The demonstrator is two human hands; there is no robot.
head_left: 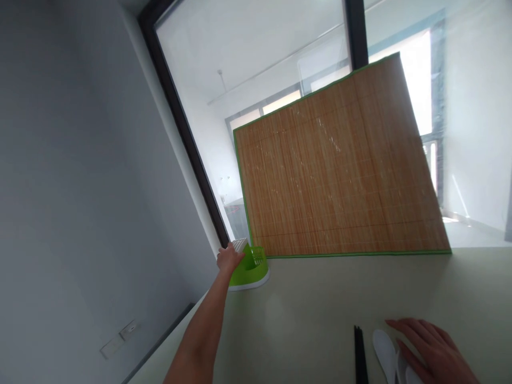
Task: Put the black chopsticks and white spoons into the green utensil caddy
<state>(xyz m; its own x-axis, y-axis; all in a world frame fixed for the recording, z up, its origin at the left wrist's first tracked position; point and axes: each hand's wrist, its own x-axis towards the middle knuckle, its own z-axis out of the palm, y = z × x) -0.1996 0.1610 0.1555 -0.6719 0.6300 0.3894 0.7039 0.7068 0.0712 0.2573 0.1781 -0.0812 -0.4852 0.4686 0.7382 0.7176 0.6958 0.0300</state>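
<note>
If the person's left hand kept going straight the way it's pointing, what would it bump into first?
Most likely the green holder: the left hand is right at it and seems to be touching it already, though exact contact is hard to judge from this single view.

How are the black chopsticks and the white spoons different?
The chopsticks are black; the spoons are white. The chopsticks are thin and straight, while the spoons have wide, rounded ends. The right hand partly covers the spoons but not the chopsticks. Both lie on the table.
</note>
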